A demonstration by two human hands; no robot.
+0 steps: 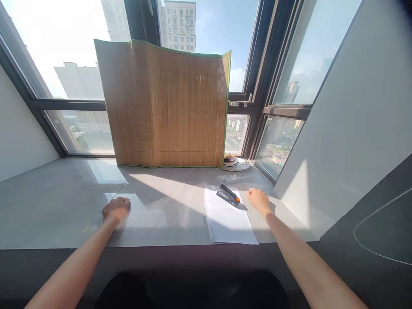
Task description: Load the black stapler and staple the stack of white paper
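My left hand (116, 208) rests as a closed fist on the grey window sill (154, 227), left of the middle, with nothing seen in it. On the right, my right hand (259, 200) is also curled into a fist on the sill, just beyond the right edge of some white paper (227, 225). A black stapler (228, 195) with an orange tip lies across the upper part of the paper, apart from my right hand. Small staple-like pieces (224, 180) are near the paper's top edge.
A brown bamboo mat (174, 111) with green edging stands upright against the window. Round stacked items (234, 163) sit by its lower right corner. White walls (347, 107) flank the sill, whose front edge runs below both hands.
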